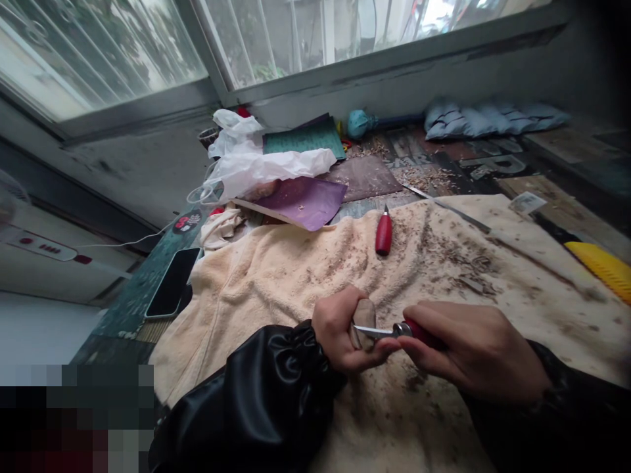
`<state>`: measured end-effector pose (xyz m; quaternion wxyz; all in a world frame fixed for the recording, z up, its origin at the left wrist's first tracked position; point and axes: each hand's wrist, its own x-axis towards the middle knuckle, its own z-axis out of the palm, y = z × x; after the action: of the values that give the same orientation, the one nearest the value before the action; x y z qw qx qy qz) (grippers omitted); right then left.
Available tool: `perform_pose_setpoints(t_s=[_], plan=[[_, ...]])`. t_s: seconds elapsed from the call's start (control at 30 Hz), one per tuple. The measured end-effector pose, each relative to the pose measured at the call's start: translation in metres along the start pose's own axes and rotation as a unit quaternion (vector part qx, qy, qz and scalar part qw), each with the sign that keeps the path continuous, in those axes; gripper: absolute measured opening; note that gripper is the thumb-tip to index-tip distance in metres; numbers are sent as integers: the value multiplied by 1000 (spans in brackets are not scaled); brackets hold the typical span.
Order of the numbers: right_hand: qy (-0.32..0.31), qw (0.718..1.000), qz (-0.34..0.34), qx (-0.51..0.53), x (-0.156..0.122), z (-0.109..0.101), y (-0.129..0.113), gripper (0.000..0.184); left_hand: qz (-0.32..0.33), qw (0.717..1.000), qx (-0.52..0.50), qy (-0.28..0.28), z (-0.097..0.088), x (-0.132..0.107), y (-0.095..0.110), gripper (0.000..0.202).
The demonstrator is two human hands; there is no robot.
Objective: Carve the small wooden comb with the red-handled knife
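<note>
My left hand is closed around a small piece of wood, much of which the fingers hide. In my right hand is a carving knife with a red handle and a metal collar. Its blade points left and lies against the wood, and my left thumb reaches close to the collar. Both hands are over a beige towel strewn with wood shavings. Beyond them on the towel lies a second red-handled knife, its short tip pointing away from me.
A phone lies at the left. Farther back are a white plastic bag, a purple sheet and a green mat. A long thin metal tool lies on the towel's far edge, and a yellow object is at the right.
</note>
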<state>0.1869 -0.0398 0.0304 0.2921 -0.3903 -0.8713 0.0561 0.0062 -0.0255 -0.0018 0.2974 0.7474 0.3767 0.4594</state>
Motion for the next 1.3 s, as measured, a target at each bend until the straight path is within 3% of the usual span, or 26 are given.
perform_pose_setpoints(t_s=[0.2,0.5,1.07,1.3], plan=[[-36,999,-28,26,-3,5,4,33,8,1000,-5,26,0,1,2,45],[5,1000,4,13,-2,8,-1,33,-16,1000,-6,7,-1,-1,-2,44],[22,999,48,-7,0,6,-12,41,-27,1000,-4,10,-1,-2,-1,45],[14,999,49,5,0,6,-9,40,-3,1000,-3,9,0,-2,4,36]])
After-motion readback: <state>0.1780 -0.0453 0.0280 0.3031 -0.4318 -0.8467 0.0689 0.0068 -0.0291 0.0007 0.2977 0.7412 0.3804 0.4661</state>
